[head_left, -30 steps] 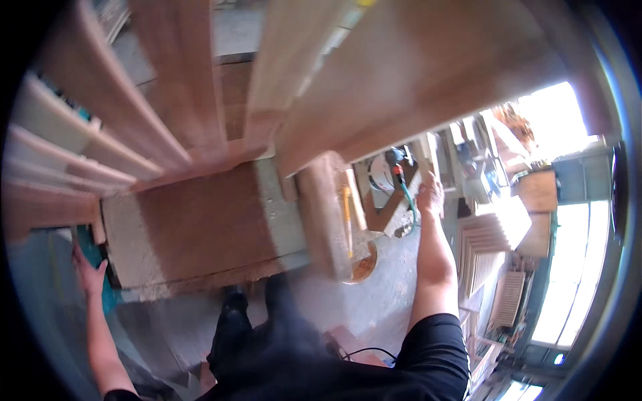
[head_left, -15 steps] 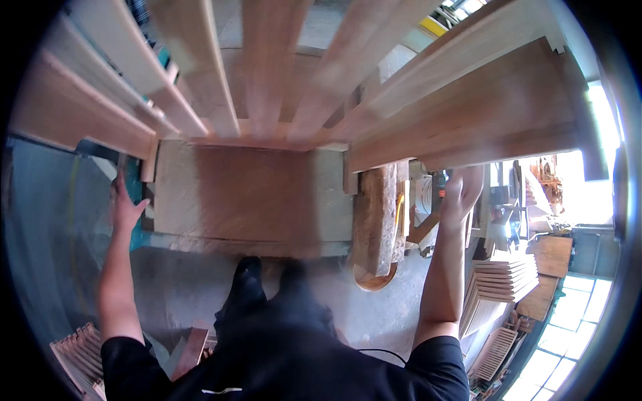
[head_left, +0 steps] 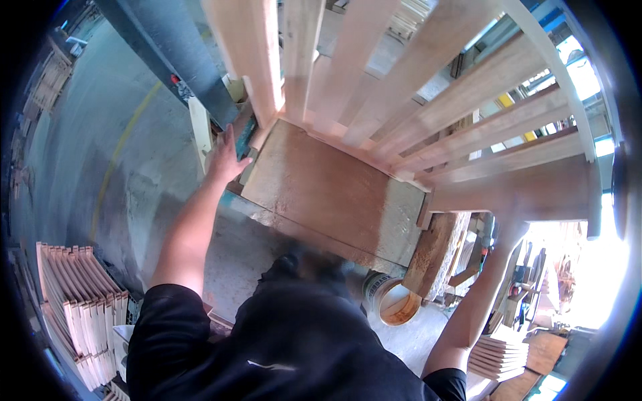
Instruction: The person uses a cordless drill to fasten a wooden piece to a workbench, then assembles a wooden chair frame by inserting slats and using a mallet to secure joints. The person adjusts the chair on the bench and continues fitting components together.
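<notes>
A large slatted wooden frame [head_left: 418,87] stands over the worktable, its pale slats fanning out toward the far side. Beneath it lies a broad board top [head_left: 334,187], brown in the middle and greyer at the ends. Beside the frame's near left corner is my left hand [head_left: 227,160], open, fingers stretched forward and thumb apart. Whether it touches the frame cannot be made out. My right hand [head_left: 511,230] reaches up against the lower edge of the frame's wide right side board [head_left: 515,190]. Its fingers are hidden behind that board and washed out by bright light.
A bucket [head_left: 394,301] with brownish residue stands on the floor by the table's near right, beside a thick wood block [head_left: 438,257]. Stacked slatted pieces [head_left: 83,307] lie at lower left, more stacked wood [head_left: 498,357] at lower right. A dark metal beam [head_left: 167,53] rises at far left.
My view has turned, so the table and frame now appear slanted, with more floor showing at left. The bucket shows more fully. Both hands stay near the frame's two sides.
</notes>
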`<state>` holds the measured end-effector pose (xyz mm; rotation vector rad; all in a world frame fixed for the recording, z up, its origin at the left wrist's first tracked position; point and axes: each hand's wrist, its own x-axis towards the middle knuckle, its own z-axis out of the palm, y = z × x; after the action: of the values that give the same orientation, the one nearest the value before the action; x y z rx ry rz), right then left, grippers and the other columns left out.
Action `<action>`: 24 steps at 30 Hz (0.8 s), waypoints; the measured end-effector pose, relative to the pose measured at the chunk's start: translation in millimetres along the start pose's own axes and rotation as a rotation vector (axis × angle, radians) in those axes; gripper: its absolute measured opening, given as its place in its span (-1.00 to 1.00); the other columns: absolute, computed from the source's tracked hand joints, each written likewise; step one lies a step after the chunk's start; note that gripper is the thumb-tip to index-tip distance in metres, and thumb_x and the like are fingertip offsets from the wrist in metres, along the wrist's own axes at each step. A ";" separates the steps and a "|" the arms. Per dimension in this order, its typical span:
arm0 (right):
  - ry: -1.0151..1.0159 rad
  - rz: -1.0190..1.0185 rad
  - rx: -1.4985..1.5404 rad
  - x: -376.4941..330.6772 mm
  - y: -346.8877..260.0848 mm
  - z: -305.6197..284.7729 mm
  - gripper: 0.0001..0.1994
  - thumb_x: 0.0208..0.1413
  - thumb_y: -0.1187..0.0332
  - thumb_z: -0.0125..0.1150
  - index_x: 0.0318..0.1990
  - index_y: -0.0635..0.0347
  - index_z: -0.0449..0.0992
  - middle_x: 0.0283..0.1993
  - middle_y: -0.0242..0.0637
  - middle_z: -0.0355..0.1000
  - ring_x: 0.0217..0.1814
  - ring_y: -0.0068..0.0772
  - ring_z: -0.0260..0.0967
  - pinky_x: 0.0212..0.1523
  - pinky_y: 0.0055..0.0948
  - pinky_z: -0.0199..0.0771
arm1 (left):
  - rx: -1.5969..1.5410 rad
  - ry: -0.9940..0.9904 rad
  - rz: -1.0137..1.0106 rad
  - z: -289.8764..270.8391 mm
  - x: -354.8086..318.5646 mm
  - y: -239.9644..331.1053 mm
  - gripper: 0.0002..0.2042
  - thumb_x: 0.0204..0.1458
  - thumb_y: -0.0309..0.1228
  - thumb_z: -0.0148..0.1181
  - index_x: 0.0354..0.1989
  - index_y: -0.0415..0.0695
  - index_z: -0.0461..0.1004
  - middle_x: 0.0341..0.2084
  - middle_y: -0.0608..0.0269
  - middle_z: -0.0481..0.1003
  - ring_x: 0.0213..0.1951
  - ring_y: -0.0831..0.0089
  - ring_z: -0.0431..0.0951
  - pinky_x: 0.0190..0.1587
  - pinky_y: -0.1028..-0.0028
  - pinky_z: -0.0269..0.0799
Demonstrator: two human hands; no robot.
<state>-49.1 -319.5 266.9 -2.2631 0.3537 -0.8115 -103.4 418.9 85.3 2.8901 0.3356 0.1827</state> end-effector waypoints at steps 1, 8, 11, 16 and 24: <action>-0.004 -0.003 0.043 -3.7 -9.6 3.9 -0.58 0.29 0.16 0.27 0.09 0.35 0.57 -0.09 -0.27 0.61 -0.17 -0.43 0.53 -0.16 -0.40 0.55 | 0.012 -0.010 -0.016 -2.4 -0.7 -2.0 0.13 -0.13 -0.09 0.52 0.49 -0.27 -0.15 0.25 -0.30 0.24 0.19 -0.14 0.42 0.18 0.11 0.45; -0.128 0.076 0.221 -0.4 8.0 -14.6 -0.69 0.26 0.29 0.28 0.00 0.39 0.63 -0.14 -0.22 0.60 -0.18 -0.48 0.50 -0.17 -0.45 0.51 | -0.032 -0.078 -0.028 -12.1 -0.3 0.1 0.11 -0.09 -0.13 0.50 0.49 -0.31 -0.17 0.27 -0.39 0.23 0.23 -0.22 0.38 0.25 0.10 0.40; -0.092 0.088 0.291 -1.2 12.7 -7.8 -0.71 0.27 0.37 0.25 0.02 0.42 0.62 -0.11 -0.20 0.60 -0.15 -0.45 0.52 -0.12 -0.45 0.52 | -0.029 -0.109 -0.035 -28.3 -1.5 4.0 0.08 -0.09 -0.13 0.49 0.46 -0.39 -0.11 0.27 -0.35 0.23 0.19 -0.16 0.42 0.22 0.12 0.43; -0.097 0.036 0.395 4.5 12.4 -5.9 -0.61 0.24 0.22 0.34 -0.02 0.46 0.62 -0.15 -0.21 0.61 -0.19 -0.51 0.49 -0.19 -0.45 0.47 | -0.015 -0.069 -0.032 -31.0 -4.4 2.8 0.09 -0.09 -0.08 0.48 0.46 -0.37 -0.11 0.18 -0.22 0.31 0.16 -0.07 0.44 0.11 0.17 0.51; -0.332 -0.142 0.721 -19.0 -21.5 6.5 -0.69 0.25 0.34 0.29 0.01 0.43 0.58 -0.08 -0.16 0.56 -0.16 -0.40 0.53 -0.14 -0.44 0.55 | -0.200 0.008 -0.172 -19.7 12.4 -14.3 0.08 -0.15 0.11 0.44 0.46 -0.24 0.01 0.25 -0.21 0.29 0.25 -0.08 0.37 0.24 0.08 0.39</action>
<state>-59.0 -292.0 269.7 -1.6988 -0.2308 -0.5018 -97.4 439.5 102.2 2.6487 0.5332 0.1869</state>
